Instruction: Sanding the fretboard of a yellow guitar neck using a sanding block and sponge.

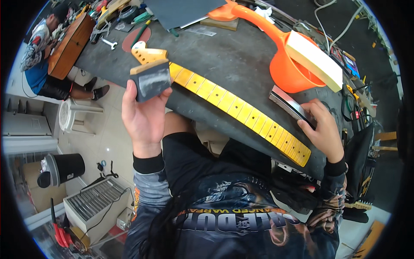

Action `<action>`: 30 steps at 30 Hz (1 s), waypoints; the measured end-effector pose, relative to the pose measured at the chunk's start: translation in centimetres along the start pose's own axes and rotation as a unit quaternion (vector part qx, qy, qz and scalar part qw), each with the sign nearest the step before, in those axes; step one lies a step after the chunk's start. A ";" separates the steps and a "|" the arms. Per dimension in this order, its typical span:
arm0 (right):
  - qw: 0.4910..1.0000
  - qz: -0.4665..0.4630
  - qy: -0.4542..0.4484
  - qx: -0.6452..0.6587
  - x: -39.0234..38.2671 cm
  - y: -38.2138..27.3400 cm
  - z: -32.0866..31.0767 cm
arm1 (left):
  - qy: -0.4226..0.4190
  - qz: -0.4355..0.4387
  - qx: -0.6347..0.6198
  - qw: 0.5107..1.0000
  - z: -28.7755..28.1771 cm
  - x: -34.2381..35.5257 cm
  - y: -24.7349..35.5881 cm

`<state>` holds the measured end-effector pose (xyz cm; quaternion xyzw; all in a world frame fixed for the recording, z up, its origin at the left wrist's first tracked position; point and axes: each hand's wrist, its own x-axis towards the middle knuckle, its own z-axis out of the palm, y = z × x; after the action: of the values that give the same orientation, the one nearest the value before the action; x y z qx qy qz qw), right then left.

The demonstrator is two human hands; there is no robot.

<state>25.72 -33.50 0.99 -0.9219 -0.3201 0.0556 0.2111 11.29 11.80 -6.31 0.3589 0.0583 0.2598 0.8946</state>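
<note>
My left hand (142, 121) holds up a small wood-backed block (151, 80) with a dark grey, white-dusted face. It covers part of a yellow guitar neck (235, 108) that lies diagonally on the dark bench (220, 60), headstock toward the upper left. My right hand (319, 131) grips a long black block with a silver metal top (286, 99), to the right of the neck. Just beyond that hand is an orange plastic dipper (280, 64) with a pale rectangular block (315, 60) resting across it.
Tools, a wrench (110, 43) and a dark sheet (177, 13) lie on the bench. At left, another person (32, 73) works on a wooden guitar body (69, 47), near a white stool (77, 114). A black bucket (67, 168) stands on the floor. Cables and tools crowd the right side.
</note>
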 end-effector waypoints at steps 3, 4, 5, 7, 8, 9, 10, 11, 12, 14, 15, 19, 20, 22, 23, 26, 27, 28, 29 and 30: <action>1.000 0.003 -0.010 -0.021 0.8 0.3 1.4 | -0.010 -0.010 -0.016 1.000 0.2 -0.4 -0.1; 0.999 -0.006 -0.001 -0.041 0.9 0.4 1.9 | -0.021 -0.025 -0.029 0.999 0.3 -0.7 -0.2; 0.998 -0.014 0.009 -0.062 1.0 0.3 2.1 | -0.034 -0.041 -0.042 0.998 0.3 -0.9 -0.2; 0.997 -0.031 0.017 -0.074 0.6 -1.0 1.5 | -0.020 -0.052 -0.054 0.997 0.3 -1.4 -0.5; 0.995 -0.049 0.025 -0.080 0.5 -2.1 1.0 | -0.004 -0.063 -0.060 0.996 0.4 -1.5 -0.6; 0.998 -0.047 0.024 -0.019 0.5 -4.1 -0.7 | -0.004 -0.059 -0.060 0.996 0.4 -1.7 -0.9; 0.999 -0.022 0.026 -0.019 0.2 -5.3 -3.4 | -0.029 -0.084 -0.089 0.992 0.1 -1.5 -1.2; 1.000 -0.001 0.030 -0.010 0.0 -6.2 -5.3 | -0.052 -0.107 -0.109 0.987 -0.2 -1.5 -1.3; 0.989 -0.057 0.104 -0.088 0.6 -7.3 -7.1 | -0.075 -0.127 -0.132 0.980 -0.2 -1.1 -1.7; 0.965 -0.117 0.179 -0.154 4.3 -6.2 -7.9 | -0.078 -0.131 -0.117 0.982 0.3 -1.3 -1.8; 0.959 -0.152 0.162 -0.176 6.4 -5.2 -8.3 | -0.081 -0.138 -0.112 0.981 0.6 -1.3 -2.2; 0.973 -0.141 0.019 -0.184 10.6 -1.1 -9.3 | -0.061 -0.113 -0.030 0.991 1.0 -2.5 -2.1; 0.972 -0.136 0.025 -0.192 10.6 -0.9 -9.5 | -0.053 -0.109 -0.018 0.992 0.8 -2.7 -1.9; 0.976 -0.111 0.005 -0.187 11.0 -1.3 -9.6 | -0.055 -0.108 -0.011 0.993 0.5 -3.1 -1.3; 0.976 -0.109 0.009 -0.190 11.1 -1.5 -10.1 | -0.049 -0.108 0.000 0.993 0.3 -3.1 -1.0; 0.961 -0.148 0.028 -0.232 11.3 -2.2 -11.6 | -0.045 -0.108 -0.013 0.993 -0.3 -3.0 -0.4; 0.955 -0.143 0.034 -0.260 11.2 -2.4 -12.2 | -0.042 -0.110 -0.017 0.993 -0.2 -3.0 -0.3; 0.947 -0.136 0.041 -0.287 11.1 -2.4 -12.5 | -0.042 -0.115 -0.023 0.992 0.0 -2.9 -0.4; 0.947 -0.133 0.046 -0.288 11.3 -2.2 -12.6 | -0.047 -0.114 -0.023 0.992 0.1 -2.9 -0.5; 0.945 -0.148 0.022 -0.291 11.7 -1.7 -12.5 | -0.042 -0.116 -0.015 0.992 0.3 -2.9 -0.6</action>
<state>36.94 -29.58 13.41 -0.8867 -0.4501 -0.0915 -0.0533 9.16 9.79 -6.72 0.3468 0.0575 0.1399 0.9257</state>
